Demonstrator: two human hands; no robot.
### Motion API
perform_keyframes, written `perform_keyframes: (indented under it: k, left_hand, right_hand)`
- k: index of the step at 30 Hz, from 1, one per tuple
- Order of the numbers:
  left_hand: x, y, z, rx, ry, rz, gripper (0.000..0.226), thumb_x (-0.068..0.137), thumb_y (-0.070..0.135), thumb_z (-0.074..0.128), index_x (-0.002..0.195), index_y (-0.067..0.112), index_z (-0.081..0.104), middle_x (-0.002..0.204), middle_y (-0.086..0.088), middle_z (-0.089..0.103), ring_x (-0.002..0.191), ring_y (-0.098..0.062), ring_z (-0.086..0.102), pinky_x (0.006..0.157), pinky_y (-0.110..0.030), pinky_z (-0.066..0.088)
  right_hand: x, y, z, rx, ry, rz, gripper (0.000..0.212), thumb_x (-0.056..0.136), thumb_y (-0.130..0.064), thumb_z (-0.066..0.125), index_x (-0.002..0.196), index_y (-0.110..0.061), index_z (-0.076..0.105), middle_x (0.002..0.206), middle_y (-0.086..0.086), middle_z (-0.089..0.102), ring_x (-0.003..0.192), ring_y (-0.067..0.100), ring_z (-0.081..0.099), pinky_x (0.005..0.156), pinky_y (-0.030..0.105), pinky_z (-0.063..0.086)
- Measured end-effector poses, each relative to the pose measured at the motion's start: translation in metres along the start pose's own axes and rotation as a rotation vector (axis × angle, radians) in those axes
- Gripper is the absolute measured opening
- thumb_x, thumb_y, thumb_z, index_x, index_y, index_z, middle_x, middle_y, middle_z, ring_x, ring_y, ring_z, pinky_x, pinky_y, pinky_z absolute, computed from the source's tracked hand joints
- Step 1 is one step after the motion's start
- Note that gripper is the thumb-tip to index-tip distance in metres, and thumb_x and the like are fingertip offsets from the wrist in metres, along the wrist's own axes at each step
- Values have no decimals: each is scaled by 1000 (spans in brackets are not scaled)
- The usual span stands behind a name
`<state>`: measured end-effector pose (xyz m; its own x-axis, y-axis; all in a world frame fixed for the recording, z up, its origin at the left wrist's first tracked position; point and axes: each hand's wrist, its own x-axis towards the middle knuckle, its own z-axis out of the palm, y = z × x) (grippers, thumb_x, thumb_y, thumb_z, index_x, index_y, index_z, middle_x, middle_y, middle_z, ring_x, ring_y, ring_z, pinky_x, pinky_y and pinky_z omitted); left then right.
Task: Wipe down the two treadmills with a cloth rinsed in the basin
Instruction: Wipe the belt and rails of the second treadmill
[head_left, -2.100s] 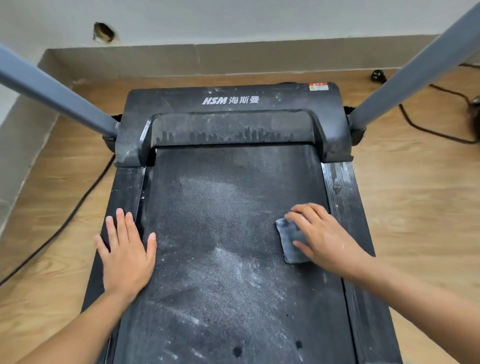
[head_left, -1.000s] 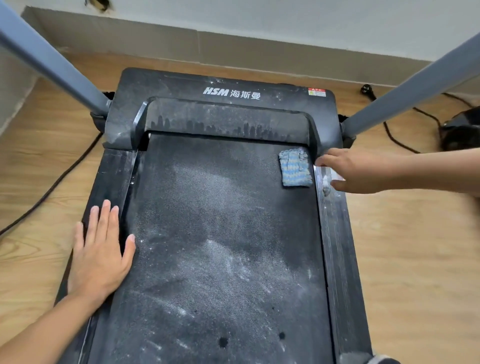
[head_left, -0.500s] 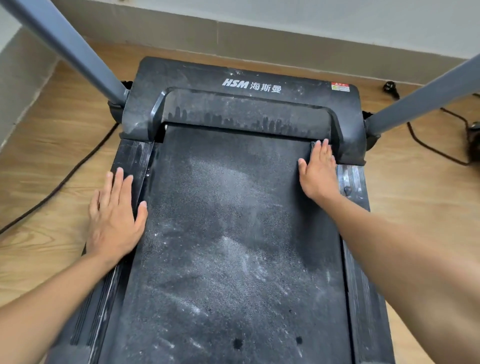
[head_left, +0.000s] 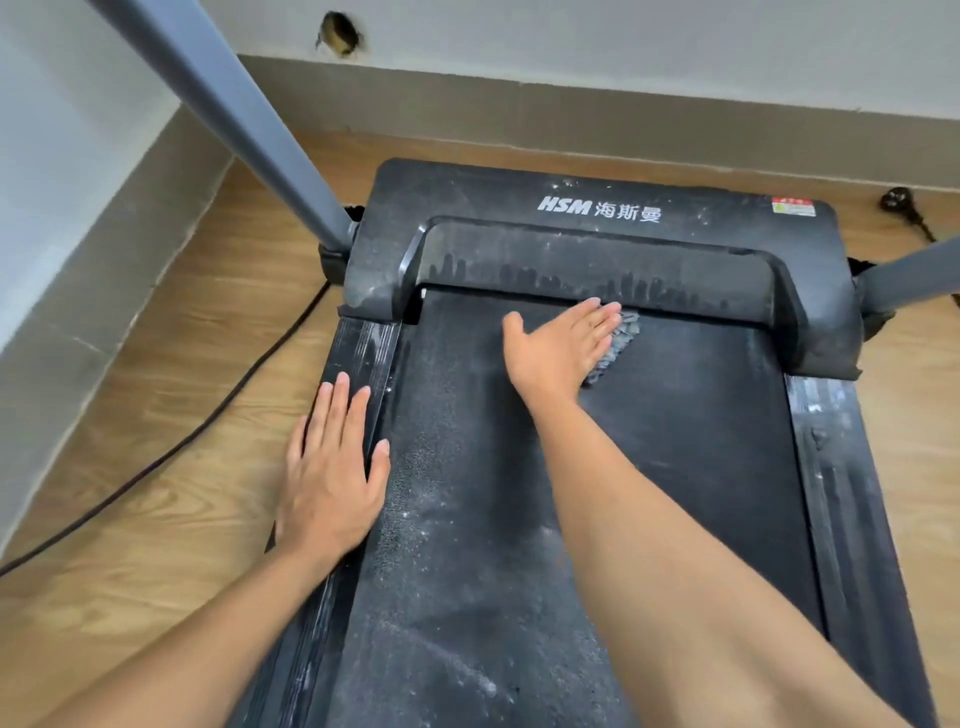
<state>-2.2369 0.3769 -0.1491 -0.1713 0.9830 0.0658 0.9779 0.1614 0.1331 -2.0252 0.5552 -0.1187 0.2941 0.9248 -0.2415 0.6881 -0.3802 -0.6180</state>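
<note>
Now right hand (head_left: 558, 348) slid leftward, straight fingers (head_left: 597, 318) pressing cloth (head_left: 621, 340) onto belt (head_left: 675, 441), left hand (head_left: 332, 467) flat, unmoved.

The cloth (head_left: 618, 340) is pressed on the belt (head_left: 691, 447) under the right hand (head_left: 558, 348); the left hand (head_left: 332, 467) is laid on the left rail (head_left: 363, 348).

The treadmill's (head_left: 675, 467) black motor cover (head_left: 467, 208) carries white lettering (head_left: 597, 209) across its middle: "HSM" in slanted capitals, followed by the characters "海斯曼". At the cover's far-right corner sits a small red, yellow and green sticker (head_left: 792, 206); its print is too small to read.
</note>
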Motion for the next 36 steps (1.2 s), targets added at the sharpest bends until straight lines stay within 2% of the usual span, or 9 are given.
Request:
perform_keyframes:
  k: [3, 6, 11, 17, 21, 23, 26, 29, 36]
  left_hand:
    - [3, -4, 1, 11, 18, 5, 67, 106, 46, 28, 166, 15, 27, 178, -2, 8, 164, -16, 4, 129, -50, 23]
    - [2, -5, 2, 13, 23, 17, 66, 107, 43, 28, 165, 13, 29, 177, -3, 9, 164, -17, 5, 128, -51, 24]
    - [2, -10, 3, -30, 39, 13, 65, 105, 43, 30, 163, 14, 33, 177, -1, 11, 164, -15, 7, 128, -49, 23]
    - [3, -6, 5, -82, 33, 3, 64, 104, 42, 29, 162, 14, 35, 177, 1, 12, 163, -14, 8, 129, -48, 20]
    - [3, -4, 2, -100, 31, 3, 63, 104, 41, 30, 161, 15, 36, 177, 2, 13, 163, -14, 8, 130, -48, 19]
    - [3, -4, 1, -104, 19, 9, 64, 104, 41, 31, 162, 16, 35, 177, 3, 12, 163, -14, 7, 130, -48, 19]
    - [2, -4, 0, -110, 5, -2, 65, 105, 43, 31, 164, 18, 31, 177, 6, 8, 163, -11, 2, 131, -47, 15]
    - [3, -3, -1, -119, -11, 9, 65, 105, 44, 29, 165, 20, 29, 177, 7, 6, 163, -9, -1, 132, -47, 14]
    - [5, -19, -3, -183, 2, 7, 68, 100, 45, 36, 163, 21, 36, 175, 9, 16, 162, -9, 10, 130, -44, 21]
  right_hand:
    - [-37, -43, 47, -58, -168, -245, 105, 99, -56, 48, 162, 5, -10, 168, 27, -24, 157, 37, -25, 128, 46, -15]
    - [-57, -47, 73, -243, -291, -540, 98, 103, -63, 35, 163, 1, -9, 170, 22, -20, 158, 32, -23, 128, 44, -15]
    - [-23, -4, 27, -520, -325, -803, 97, 102, -76, 20, 166, -9, -7, 174, 10, -13, 160, 22, -17, 131, 42, -5]
    - [22, 111, -72, -559, -104, -614, 101, 96, -84, 20, 168, -15, 1, 176, 6, -5, 162, 21, -8, 132, 44, 0]
    - [41, 176, -132, -488, 29, -254, 107, 93, -86, 15, 167, -9, 3, 175, 13, -2, 162, 26, -3, 132, 48, 2]
    - [40, 180, -136, -422, 73, -128, 107, 95, -83, 20, 166, -5, 3, 175, 16, -2, 162, 27, -3, 131, 47, 2]
    - [26, 136, -101, -285, 78, -14, 114, 92, -82, 31, 164, 3, 4, 173, 24, -1, 162, 33, -4, 129, 48, -1]
    - [-8, 84, -41, -284, 27, -160, 107, 98, -75, 37, 165, 1, 1, 173, 21, -5, 162, 31, -8, 129, 46, -4]
    - [-81, -44, 76, -352, -314, -640, 87, 107, -59, 27, 165, -1, -3, 173, 18, -11, 161, 27, -16, 130, 43, -8]
